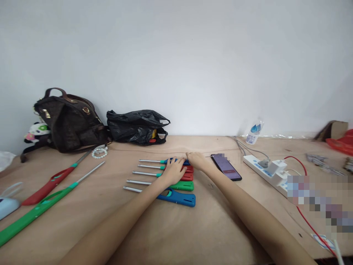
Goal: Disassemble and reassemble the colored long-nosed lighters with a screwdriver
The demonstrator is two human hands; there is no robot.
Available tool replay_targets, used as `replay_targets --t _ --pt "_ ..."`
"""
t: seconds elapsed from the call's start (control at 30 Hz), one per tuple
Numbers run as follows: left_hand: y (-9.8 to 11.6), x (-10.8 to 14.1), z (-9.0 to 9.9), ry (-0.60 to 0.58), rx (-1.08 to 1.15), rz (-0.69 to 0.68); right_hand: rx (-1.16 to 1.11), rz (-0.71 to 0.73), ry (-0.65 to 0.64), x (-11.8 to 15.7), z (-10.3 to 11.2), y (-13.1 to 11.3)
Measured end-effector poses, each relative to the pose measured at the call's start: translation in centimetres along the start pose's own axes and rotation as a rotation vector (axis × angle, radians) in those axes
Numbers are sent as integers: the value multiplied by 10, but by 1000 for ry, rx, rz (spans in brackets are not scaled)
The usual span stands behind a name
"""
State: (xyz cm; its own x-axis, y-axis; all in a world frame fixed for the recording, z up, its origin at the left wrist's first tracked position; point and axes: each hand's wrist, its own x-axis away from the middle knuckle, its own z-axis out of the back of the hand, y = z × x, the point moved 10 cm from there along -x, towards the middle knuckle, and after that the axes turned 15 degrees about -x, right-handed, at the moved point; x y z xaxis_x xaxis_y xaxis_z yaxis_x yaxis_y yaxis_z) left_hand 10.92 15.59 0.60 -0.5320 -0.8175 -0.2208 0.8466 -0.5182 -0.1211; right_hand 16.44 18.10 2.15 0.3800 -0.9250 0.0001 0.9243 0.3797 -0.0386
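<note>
The person's left hand [175, 172] lay across the far end of a row of lighters, its fingers slightly spread over the far blue lighter [187, 162]. The right hand [195, 162] was curled at that lighter's handle end; whether its fingers pinched the handle could not be told. The far blue lighter lay at the back of the row, its metal tube pointing left. In front of it came a red lighter [190, 169], another red one, a green lighter [185, 186] and, nearest, a second blue lighter [179, 198] partly behind the left forearm. A phone [227, 168] lay right of the hands, beside a white power strip [257, 165]. Farther left were a bead bracelet [99, 156], a black plastic bag [129, 127] and a dark backpack [71, 125].
</note>
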Motion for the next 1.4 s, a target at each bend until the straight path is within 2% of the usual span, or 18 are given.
replay_targets --t 0.2,0.3,0.37,0.5,0.7,0.77,0.83,0.97,1.07,1.13,1.2,1.3,1.4 --pt "-1 0 -2 -11 2 8 -64 -47 -16 6 19 12" --pt "-2 0 -3 -18 9 11 -110 -49 -68 17 28 22" --pt "-2 0 -4 -21 14 10 -153 -28 -149 30 24 24" --pt "-2 0 -5 -22 20 11 -240 10 -338 62 0 22" --pt "-2 0 -4 -13 29 5 -331 -1 -406 89 -15 26" --pt "-2 0 -4 -12 31 5 -365 -8 -388 90 -14 29" --pt "-3 0 -4 -11 32 5 -372 -10 -311 88 -7 32" --pt "-2 0 -5 -15 29 4 -324 21 -8 82 21 36" --pt "-4 0 -4 -30 24 31 -311 126 124 83 31 28" --pt "-6 1 2 -1 21 66 -305 185 149 83 29 23" --pt "-6 3 15 78 23 79 -312 227 127 83 21 20" --pt "-1 10 37 200 66 32 -364 261 26 84 8 17" --pt "4 25 55 246 156 -49 -418 245 22 87 14 13"
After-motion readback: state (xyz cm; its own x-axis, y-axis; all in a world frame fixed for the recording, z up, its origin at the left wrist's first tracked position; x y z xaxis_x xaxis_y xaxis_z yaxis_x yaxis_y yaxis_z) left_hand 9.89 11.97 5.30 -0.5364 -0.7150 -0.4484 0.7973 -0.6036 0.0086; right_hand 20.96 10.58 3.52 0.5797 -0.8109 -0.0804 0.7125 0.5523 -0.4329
